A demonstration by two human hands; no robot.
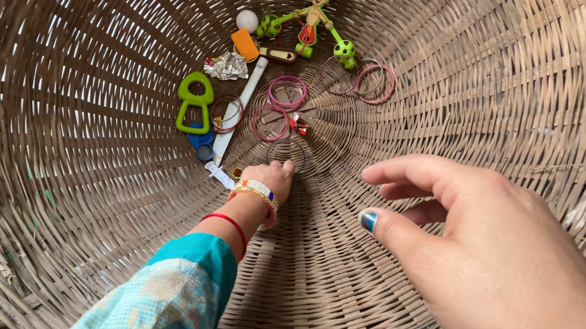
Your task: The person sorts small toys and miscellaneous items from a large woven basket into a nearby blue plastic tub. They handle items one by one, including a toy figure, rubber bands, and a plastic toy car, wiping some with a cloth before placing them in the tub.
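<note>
The left hand (269,179), deep in the wicker basket (74,78), curls its fingers around a thin dark ring (286,153) at the basket's middle; whether it has truly gripped the ring is hard to tell at this distance. The right hand (493,272) hovers nearer the camera, open and empty, fingers spread. Beyond the ring, pink bangles (287,92), a green handle (195,102), a white stick (241,106), a foil scrap (226,66), an orange piece (245,44), a white ball (247,20) and a cartoon toy (314,13) all lie in the basket, so most of the gathering looks undone.
</note>
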